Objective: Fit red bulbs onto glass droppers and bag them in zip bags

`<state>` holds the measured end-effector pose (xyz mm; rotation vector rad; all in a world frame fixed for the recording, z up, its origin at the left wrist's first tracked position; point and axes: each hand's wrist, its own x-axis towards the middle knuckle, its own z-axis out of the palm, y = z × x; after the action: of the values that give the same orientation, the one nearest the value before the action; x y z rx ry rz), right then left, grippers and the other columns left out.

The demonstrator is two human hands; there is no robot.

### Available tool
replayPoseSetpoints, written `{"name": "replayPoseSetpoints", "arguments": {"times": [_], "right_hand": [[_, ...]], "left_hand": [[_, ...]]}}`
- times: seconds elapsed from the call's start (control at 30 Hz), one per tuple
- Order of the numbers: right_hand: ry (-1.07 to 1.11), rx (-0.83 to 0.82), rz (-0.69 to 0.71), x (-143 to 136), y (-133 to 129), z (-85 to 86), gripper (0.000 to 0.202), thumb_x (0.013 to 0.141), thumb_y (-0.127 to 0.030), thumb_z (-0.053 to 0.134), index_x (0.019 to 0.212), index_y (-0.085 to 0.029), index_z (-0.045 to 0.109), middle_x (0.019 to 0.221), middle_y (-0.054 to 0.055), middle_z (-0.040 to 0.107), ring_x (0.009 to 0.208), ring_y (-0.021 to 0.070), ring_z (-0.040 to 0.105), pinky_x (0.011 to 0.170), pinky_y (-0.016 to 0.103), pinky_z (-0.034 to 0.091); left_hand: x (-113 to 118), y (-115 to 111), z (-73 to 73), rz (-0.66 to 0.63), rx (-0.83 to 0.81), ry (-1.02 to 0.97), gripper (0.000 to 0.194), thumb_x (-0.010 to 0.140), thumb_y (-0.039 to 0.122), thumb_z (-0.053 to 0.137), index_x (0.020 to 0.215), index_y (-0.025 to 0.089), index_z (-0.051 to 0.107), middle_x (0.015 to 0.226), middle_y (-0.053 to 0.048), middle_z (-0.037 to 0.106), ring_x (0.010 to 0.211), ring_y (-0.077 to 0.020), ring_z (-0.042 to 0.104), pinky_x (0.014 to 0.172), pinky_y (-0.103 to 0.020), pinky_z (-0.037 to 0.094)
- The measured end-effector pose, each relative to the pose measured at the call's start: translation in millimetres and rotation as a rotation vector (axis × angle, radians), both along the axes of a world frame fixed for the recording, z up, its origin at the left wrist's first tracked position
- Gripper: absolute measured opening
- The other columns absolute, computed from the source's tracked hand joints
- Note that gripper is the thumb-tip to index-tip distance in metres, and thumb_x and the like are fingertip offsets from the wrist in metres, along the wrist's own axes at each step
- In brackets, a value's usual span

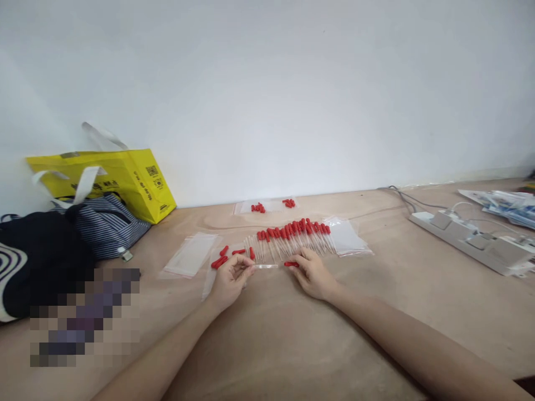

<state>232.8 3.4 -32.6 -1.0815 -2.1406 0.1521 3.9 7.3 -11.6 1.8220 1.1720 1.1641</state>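
My left hand point(230, 281) pinches one end of a thin clear tube point(266, 266), which points right. Facing it, my right hand point(311, 274) holds a small red rubber bulb point(291, 264) between its fingers; a small gap separates bulb and tube. Behind the hands lies a row of clear tubes with red bulbs point(288, 230) on their far ends. Several loose red bulbs point(219, 262) rest near my left hand, on and around a clear plastic bag point(208, 285).
Flat plastic bags lie left point(192, 255) and right point(349, 238) of the row. Small red bulbs point(258, 208) sit by the wall point(267, 100). A yellow bag point(146, 186), a striped bag point(111, 225) and a black bag point(50, 262) stand left. A power strip point(468, 242) with cables lies right.
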Motion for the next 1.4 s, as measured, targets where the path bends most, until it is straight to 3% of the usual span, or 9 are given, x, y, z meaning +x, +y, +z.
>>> {"name": "replayPoseSetpoints", "arguments": {"times": [0.17, 0.33, 0.47, 0.57, 0.67, 0.93, 1.1, 1.4], "right_hand": [[-0.064, -0.027, -0.027, -3, -1, 3.1, 0.011, 0.082, -0.022, 0.047, 0.087, -0.019, 0.056, 0.081, 0.004, 0.058, 0.079, 0.0165, 0.049, 0.069, 0.029, 0.035], [-0.113, -0.05, -0.016, -4, -3, 6.3, 0.013, 0.082, -0.026, 0.048, 0.087, -0.021, 0.059, 0.08, 0.003, 0.059, 0.08, 0.017, 0.049, 0.072, 0.032, 0.033], [-0.118, -0.058, -0.003, -5, -4, 7.3, 0.015, 0.082, -0.028, 0.049, 0.087, -0.022, 0.061, 0.08, 0.004, 0.06, 0.081, 0.0174, 0.049, 0.073, 0.033, 0.032], [-0.086, -0.079, -0.004, -7, -4, 7.2, 0.013, 0.081, -0.028, 0.051, 0.086, -0.023, 0.062, 0.081, 0.003, 0.061, 0.081, 0.0171, 0.05, 0.073, 0.032, 0.031], [-0.006, -0.121, -0.012, -11, -4, 7.6, 0.012, 0.081, -0.027, 0.051, 0.085, -0.023, 0.061, 0.08, 0.001, 0.062, 0.08, 0.0158, 0.051, 0.075, 0.032, 0.031], [0.104, -0.13, 0.077, -18, -7, 11.3, 0.011, 0.083, -0.025, 0.049, 0.081, -0.021, 0.059, 0.075, 0.0, 0.062, 0.075, 0.0138, 0.052, 0.075, 0.032, 0.029], [0.19, -0.119, 0.111, -20, -9, 9.1, 0.008, 0.083, -0.021, 0.047, 0.082, -0.019, 0.055, 0.077, 0.001, 0.06, 0.074, 0.0131, 0.051, 0.075, 0.032, 0.031], [0.241, -0.045, 0.169, -22, -12, 8.4, 0.012, 0.083, -0.027, 0.048, 0.079, -0.02, 0.057, 0.07, 0.001, 0.06, 0.069, 0.0135, 0.05, 0.072, 0.031, 0.032]], "left_hand": [[-2, -9, 3.1, -0.088, 0.105, 0.295, 0.011, 0.075, 0.026, 0.049, 0.078, 0.017, 0.055, 0.073, -0.002, 0.059, 0.067, -0.0129, 0.056, 0.062, -0.025, 0.047], [2, -12, 5.7, -0.183, 0.252, 0.601, 0.028, 0.083, 0.021, 0.035, 0.096, 0.018, 0.06, 0.083, -0.006, 0.061, 0.074, -0.0153, 0.056, 0.066, -0.028, 0.043], [7, -12, 3.5, -0.026, 0.312, 0.776, 0.028, 0.083, 0.025, 0.037, 0.086, 0.019, 0.064, 0.077, -0.005, 0.063, 0.075, -0.0194, 0.055, 0.073, -0.036, 0.036], [8, -13, 3.1, 0.106, 0.33, 0.772, 0.025, 0.083, 0.026, 0.039, 0.079, 0.021, 0.063, 0.077, -0.003, 0.066, 0.076, -0.0193, 0.056, 0.078, -0.039, 0.03], [8, -15, 3.7, 0.148, 0.346, 0.736, 0.023, 0.084, 0.025, 0.039, 0.08, 0.022, 0.061, 0.076, -0.001, 0.067, 0.074, -0.0181, 0.057, 0.081, -0.039, 0.026], [9, -19, 4.7, 0.079, 0.353, 0.693, 0.024, 0.086, 0.025, 0.036, 0.082, 0.022, 0.059, 0.077, 0.001, 0.067, 0.071, -0.0151, 0.057, 0.082, -0.037, 0.023], [9, -21, 5.5, -0.011, 0.371, 0.669, 0.024, 0.086, 0.022, 0.037, 0.092, 0.024, 0.06, 0.078, 0.002, 0.066, 0.072, -0.0127, 0.057, 0.078, -0.034, 0.022], [10, -23, 5.2, -0.025, 0.479, 0.676, 0.025, 0.085, 0.021, 0.039, 0.094, 0.025, 0.061, 0.068, 0.002, 0.064, 0.064, -0.012, 0.055, 0.076, -0.035, 0.022]]}}
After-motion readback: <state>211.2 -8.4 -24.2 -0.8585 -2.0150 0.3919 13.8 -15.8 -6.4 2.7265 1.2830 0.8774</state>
